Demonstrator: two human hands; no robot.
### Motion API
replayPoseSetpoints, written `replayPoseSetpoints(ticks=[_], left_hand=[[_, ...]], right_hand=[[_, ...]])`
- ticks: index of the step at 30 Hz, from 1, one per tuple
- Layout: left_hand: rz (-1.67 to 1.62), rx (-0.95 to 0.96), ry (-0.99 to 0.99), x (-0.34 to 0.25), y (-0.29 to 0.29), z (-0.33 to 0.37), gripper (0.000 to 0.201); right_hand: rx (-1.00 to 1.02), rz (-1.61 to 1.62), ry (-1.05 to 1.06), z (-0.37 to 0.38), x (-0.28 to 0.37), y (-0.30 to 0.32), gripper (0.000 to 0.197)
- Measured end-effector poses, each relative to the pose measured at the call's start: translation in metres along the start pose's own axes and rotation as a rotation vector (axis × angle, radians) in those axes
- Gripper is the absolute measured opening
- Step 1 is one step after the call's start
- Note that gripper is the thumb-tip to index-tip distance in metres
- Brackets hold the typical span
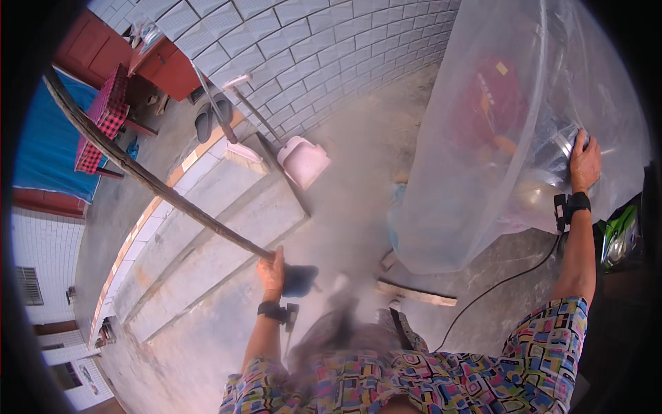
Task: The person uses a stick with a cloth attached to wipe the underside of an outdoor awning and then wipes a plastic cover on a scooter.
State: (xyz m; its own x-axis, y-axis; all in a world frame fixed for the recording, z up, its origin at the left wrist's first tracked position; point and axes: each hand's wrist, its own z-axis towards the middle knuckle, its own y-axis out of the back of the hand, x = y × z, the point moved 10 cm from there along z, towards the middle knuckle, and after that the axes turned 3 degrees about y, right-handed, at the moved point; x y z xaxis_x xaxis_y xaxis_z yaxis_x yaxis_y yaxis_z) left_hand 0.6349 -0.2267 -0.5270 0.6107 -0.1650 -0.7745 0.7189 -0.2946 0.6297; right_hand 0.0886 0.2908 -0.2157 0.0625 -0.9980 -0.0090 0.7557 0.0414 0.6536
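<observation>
My left hand [271, 272] is wrapped round the lower end of a long, slightly bent wooden pole [158, 186]. The pole slants up and away to the far left, over the concrete steps. On the right, my right hand [585, 165] grips a large clear plastic sheet [441, 179] at a shiny, silvery part that shows through it. The sheet hangs in folds over a bulky thing, and a dark red shape [489, 100] shows dimly inside. Beside my left hand is a dark blue flat thing [300, 281], too blurred to name.
Concrete steps [227, 228] rise on the left. A pink dustpan [303, 162] and a broom [245, 153] stand on them by the tiled wall [324, 55]. Wood strips [417, 292] and a black cable [483, 293] lie near my feet. A green shiny part [620, 234] sits far right.
</observation>
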Motion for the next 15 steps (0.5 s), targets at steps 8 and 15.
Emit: replayPoseSetpoints(ticks=[8,15], left_hand=[[-0.005,0.02,-0.04,-0.054,-0.008,0.074,0.041],[-0.031,-0.041,0.025,-0.046,-0.039,0.149,0.039]], right_hand=[[0.105,0.031,0.022,-0.009,0.0,-0.004,0.047],[0.12,0.086,0.008,-0.005,0.006,-0.007,0.049]])
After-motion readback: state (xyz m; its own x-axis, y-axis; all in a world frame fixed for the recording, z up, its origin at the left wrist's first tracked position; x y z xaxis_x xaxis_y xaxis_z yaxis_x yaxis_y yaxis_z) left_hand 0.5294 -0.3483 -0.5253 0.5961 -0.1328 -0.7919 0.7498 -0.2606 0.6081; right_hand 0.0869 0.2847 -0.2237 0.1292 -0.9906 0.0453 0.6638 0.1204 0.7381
